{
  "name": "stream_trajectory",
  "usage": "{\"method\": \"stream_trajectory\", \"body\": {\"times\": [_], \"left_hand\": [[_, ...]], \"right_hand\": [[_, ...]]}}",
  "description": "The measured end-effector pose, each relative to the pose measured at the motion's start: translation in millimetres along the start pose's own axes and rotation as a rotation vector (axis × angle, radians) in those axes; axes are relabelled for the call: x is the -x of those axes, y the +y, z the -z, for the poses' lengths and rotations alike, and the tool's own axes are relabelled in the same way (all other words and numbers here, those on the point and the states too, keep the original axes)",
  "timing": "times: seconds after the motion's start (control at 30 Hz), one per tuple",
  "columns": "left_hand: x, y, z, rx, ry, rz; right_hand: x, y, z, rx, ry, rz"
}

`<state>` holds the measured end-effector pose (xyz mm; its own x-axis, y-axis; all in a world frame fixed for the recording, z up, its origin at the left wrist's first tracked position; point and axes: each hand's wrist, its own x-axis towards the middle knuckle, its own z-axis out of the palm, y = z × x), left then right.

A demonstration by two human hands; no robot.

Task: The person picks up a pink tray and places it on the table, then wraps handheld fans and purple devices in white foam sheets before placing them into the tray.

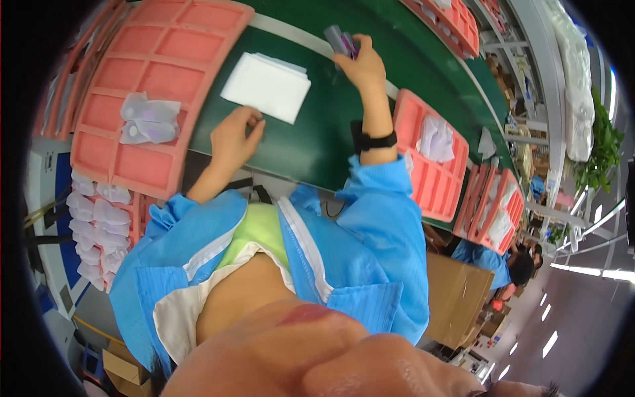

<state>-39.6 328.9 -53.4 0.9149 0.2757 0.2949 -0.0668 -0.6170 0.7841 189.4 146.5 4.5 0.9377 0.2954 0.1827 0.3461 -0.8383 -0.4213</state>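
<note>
Hands first: your right hand is stretched out to the far side of the green tabletop, fingers closed round a small grey and purple pack, which it holds at the tabletop's pale far edge. Your left hand rests on the tabletop with fingers loosely curled, holding nothing, its fingertips just touching the near corner of the white stack. That stack lies flat on the tabletop, between your two hands. Left of the stack sits a pink tray with a few clear pouches in one compartment. Right of the stack, past your black wristband, another pink tray holds a white pouch.
</note>
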Motion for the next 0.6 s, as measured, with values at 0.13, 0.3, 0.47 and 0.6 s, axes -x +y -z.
{"method": "stream_trajectory", "body": {"times": [0.13,0.3,0.47,0.6], "left_hand": [[-23.8,32.3,-4.5,0.054,0.023,-0.089],[-54.0,13.1,-45.0,-0.215,-0.021,-0.246],[-55.0,3.0,-64.0,-0.393,-0.081,-0.201],[-61.3,-8.0,-64.6,-0.342,-0.088,-0.175]], "right_hand": [[82.7,7.3,7.0,0.135,-0.073,-0.247],[115.4,4.9,-9.9,0.167,-0.09,-0.271],[129.0,16.4,-13.1,0.404,0.118,-0.042],[130.6,3.1,15.6,0.202,0.208,0.064]]}}
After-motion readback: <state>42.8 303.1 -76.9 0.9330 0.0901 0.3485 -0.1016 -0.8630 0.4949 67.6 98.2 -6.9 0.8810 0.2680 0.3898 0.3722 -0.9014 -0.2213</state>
